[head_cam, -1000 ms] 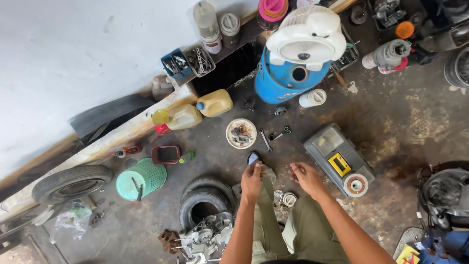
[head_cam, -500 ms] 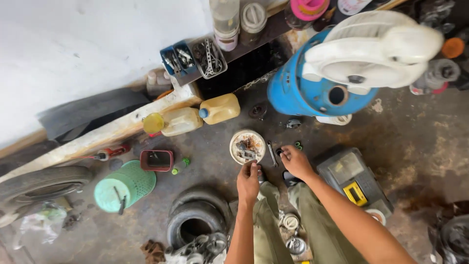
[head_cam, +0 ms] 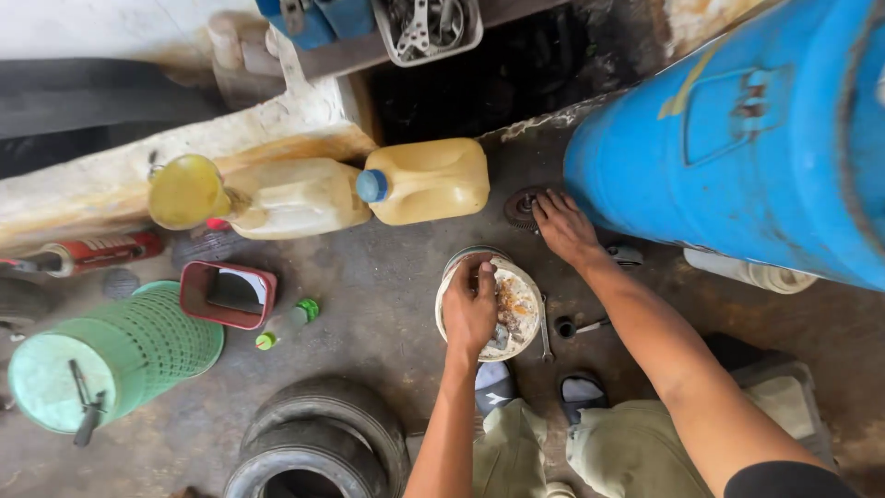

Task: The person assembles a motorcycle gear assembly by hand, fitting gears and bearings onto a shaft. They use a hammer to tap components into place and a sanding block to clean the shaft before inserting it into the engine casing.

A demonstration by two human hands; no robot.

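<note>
Grimy concrete floor (head_cam: 387, 304) is spreading under a crouching person. Left hand (head_cam: 470, 309) is lying fingers-down over a white bowl (head_cam: 521, 309) of greasy bits, near centre. Right hand (head_cam: 564, 226) is touching, open, a dark toothed disc (head_cam: 522, 208) beside the blue drum (head_cam: 737, 138). Disc looks stiff, heavy, oily: best gripped by its rim.

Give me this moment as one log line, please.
left hand: resting in white bowl of greasy parts | right hand: touching dark round disc beside blue drum | floor: yellow jug
</note>
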